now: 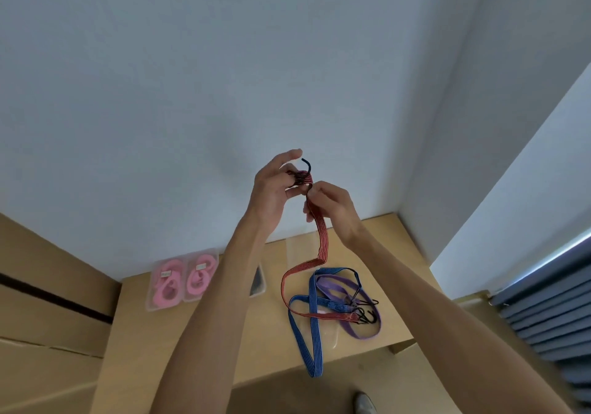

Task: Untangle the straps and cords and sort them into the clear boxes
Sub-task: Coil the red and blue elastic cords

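Up in front of the wall, in the head view, the left hand (271, 189) is closing round a small coil of the red bungee strap (322, 237), with its black hook (306, 165) poking out above the fingers. The right hand (332, 209) is pinching the same strap just below the coil, feeding it.

The rest of that strap is trailing down to the wooden surface (262, 333), where its far end is crossing the blue bungee strap (305, 343) and lying beside the purple bungee strap (339, 285), hooks bunched together.

It looks light, soft and stretchy, so it will likely spring loose unless pinched flat near the hook. Watch for that lower hook snagging the blue one!

Over to the left, two clear boxes (182, 281) are holding pink cords (168, 285).
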The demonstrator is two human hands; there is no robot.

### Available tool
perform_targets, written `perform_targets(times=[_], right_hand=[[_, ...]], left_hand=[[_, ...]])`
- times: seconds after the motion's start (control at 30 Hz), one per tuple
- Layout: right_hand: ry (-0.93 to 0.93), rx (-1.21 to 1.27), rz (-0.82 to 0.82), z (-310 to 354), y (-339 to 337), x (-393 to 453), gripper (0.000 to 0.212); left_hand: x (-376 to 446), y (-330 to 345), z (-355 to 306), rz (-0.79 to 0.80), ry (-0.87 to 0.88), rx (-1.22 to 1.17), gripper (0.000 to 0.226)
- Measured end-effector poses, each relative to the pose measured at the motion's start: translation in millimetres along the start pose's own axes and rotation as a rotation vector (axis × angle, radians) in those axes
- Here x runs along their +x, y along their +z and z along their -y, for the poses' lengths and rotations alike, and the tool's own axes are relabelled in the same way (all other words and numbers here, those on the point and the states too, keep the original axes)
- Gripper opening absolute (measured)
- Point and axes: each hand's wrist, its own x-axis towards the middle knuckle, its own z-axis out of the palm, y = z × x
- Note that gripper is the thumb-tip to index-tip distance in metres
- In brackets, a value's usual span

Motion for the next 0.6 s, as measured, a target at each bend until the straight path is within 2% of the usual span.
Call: perform_targets(times=[0.07, 0.2, 0.3, 0.37, 0.47, 0.53, 0.6], right_hand=[[-0.033, 0.034, -0.009, 6, 5, 2, 0.018], [-0.07, -0.05, -0.111, 4, 14, 4, 0.015], [-0.081, -0.157, -0.193, -1, 18, 4, 0.025], [-0.088, -0.225, -0.151, -1, 20, 3, 0.032], [-0.099, -0.317, -0.08, -1, 24, -1, 0.032], [-0.088, -0.345, -0.052, -2, 25, -4, 0.035], [-0.057, -0.339, -0.04, -4, 24, -6, 0.04]], left_hand=[[-3, -3, -1, -0.045, -0.015, 0.114, 0.034], [-16, -9, 12, -0.141, -0.058, 0.215, 0.024], [-23, -17, 17, -0.179, -0.07, 0.242, 0.049], [-28, -19, 19, -0.199, -0.058, 0.2, 0.065], [-31, -19, 20, -0.217, 0.015, 0.37, 0.072], [-34, -20, 23, -0.151, 0.071, 0.584, 0.073], [-40, -20, 23, -0.115, 0.086, 0.633, 0.067]])
